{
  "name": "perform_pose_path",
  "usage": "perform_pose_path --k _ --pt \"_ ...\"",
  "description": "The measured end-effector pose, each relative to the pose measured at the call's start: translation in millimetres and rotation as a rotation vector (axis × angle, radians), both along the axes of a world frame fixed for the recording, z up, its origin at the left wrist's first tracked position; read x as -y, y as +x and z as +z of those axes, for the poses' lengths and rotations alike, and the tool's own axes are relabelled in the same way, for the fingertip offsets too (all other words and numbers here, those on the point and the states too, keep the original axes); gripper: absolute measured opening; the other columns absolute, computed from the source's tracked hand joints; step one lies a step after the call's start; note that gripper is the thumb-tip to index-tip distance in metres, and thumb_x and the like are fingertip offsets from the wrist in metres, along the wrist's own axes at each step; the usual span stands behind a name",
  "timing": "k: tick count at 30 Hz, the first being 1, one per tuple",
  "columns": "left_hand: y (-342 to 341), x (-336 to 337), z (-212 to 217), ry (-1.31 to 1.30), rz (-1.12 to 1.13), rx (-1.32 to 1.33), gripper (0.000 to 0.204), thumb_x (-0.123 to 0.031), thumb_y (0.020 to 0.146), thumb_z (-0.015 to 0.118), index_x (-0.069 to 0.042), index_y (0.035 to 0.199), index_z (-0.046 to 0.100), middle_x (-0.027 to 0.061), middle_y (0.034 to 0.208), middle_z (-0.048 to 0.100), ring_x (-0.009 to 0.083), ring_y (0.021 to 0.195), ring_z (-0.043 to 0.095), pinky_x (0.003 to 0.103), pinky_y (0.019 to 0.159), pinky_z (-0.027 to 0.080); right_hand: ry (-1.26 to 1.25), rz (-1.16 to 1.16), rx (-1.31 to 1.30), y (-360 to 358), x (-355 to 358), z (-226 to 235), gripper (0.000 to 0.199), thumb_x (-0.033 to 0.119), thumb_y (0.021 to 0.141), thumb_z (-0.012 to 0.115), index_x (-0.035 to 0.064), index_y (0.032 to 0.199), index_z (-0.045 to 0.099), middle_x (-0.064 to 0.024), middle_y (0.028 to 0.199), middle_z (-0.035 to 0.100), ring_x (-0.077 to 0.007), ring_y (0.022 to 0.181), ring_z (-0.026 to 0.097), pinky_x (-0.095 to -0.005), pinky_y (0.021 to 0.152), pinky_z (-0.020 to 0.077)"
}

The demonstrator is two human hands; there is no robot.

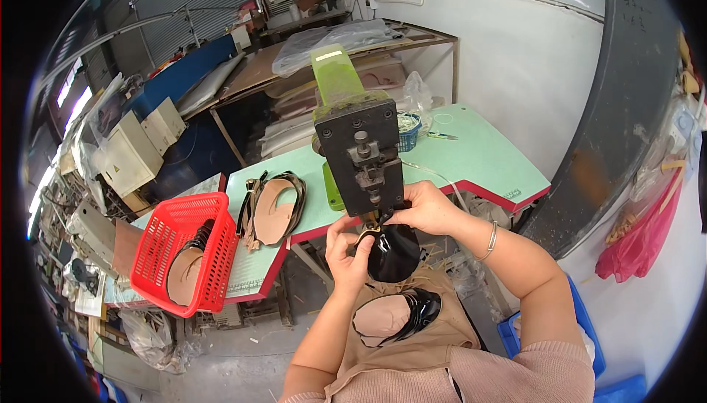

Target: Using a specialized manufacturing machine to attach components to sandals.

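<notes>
A glossy black shoe upper (394, 257) hangs under the head of a green and black press machine (361, 145). My left hand (347, 256) pinches its near left edge, thumb and fingers closed just below the press tool. From the other side my right hand (426, 208) grips the upper's strap end, close against the machine head. The exact spot under the tool is partly hidden by my fingers and the black head. Across my lap lies a small stack of black uppers with tan linings (387, 316).
On the green table (479, 145), a bundle of tan-lined uppers (276, 211) lies left of the press. A red basket (224, 256) holding more pieces sits further left. Behind the press stands a blue basket (409, 135). Blue bins (589, 322) are at my right.
</notes>
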State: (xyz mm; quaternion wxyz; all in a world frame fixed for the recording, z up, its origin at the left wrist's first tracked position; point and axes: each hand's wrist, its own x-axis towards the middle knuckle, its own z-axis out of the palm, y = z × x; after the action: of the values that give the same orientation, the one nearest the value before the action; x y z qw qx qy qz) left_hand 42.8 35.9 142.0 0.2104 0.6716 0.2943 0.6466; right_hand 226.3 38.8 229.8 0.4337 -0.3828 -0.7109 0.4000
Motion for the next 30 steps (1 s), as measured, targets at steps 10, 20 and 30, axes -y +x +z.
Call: perform_pose_path --k 10,20,30 --pt "10.2 -10.7 -7.8 -0.256 -0.345 0.347 0.016 -0.011 0.080 0.067 -0.006 0.074 0.053 0.0080 0.122 0.044 0.0196 0.112 0.043 0.035 0.095 0.033 -0.160 -0.212 -0.471 -10.0 22.7 -39.2 0.015 0.004 0.076 0.068 0.0043 0.089 0.062 0.0005 0.077 0.062 -0.0043 0.060 0.051 -0.0176 0.049 0.0398" --pt "3.5 -27.8 4.8 -0.358 -0.539 0.314 0.016 -0.013 0.078 0.069 -0.007 0.071 0.055 0.0075 0.121 0.043 0.0184 0.113 0.041 0.032 0.095 0.032 -0.275 -0.210 -1.081 -37.6 43.1 -66.6 0.026 -0.001 0.082 0.062 0.0121 0.103 0.057 0.0024 0.091 0.061 -0.0062 0.074 0.058 -0.0176 0.054 0.0471" --pt "-29.5 -61.7 35.5 -0.712 -0.861 0.153 0.013 -0.010 0.075 0.071 -0.006 0.075 0.059 0.0016 0.107 0.047 0.0141 0.101 0.048 0.028 0.085 0.042 -0.580 -0.035 -1.366 -69.1 52.4 -78.0 0.021 0.005 0.086 0.058 0.0077 0.107 0.055 -0.0011 0.102 0.059 -0.0110 0.085 0.058 -0.0238 0.068 0.0536"
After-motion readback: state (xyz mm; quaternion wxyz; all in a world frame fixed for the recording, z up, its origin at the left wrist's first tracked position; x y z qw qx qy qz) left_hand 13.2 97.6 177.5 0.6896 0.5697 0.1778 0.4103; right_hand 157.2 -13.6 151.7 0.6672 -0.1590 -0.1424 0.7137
